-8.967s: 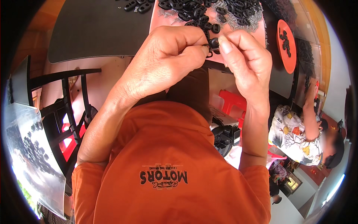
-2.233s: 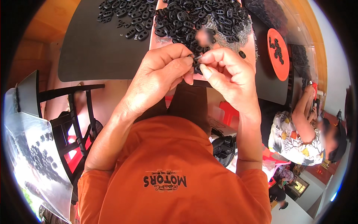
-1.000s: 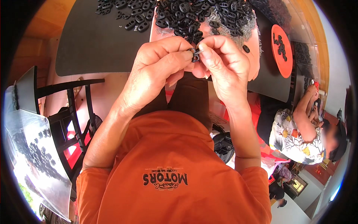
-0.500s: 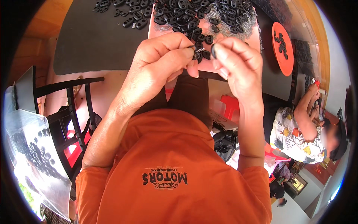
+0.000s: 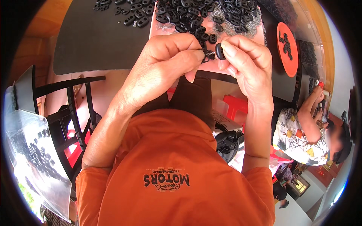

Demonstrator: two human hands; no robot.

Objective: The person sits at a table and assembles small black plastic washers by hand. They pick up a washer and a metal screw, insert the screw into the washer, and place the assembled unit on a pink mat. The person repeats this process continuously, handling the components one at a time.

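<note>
Pinched in the fingertips of my left hand is a small black plastic cord-lock piece, mostly hidden by the fingers. A thin metal spring sticks out of it toward the right. My right hand grips a black oval cord-lock body between thumb and fingers. The body faces the spring's free end; whether they touch I cannot tell. Just beyond both hands, a heap of black two-holed cord-lock parts lies on a pink board, with loose springs heaped at its right.
More black parts lie on the dark table to the left. A red plate with several black pieces stands at the right. A black chair is at my left. Another person sits on the right.
Both hands have shifted slightly to the right. The oval body in my right hand has turned and shows more fully; the spring in my left hand now points at it more closely.
</note>
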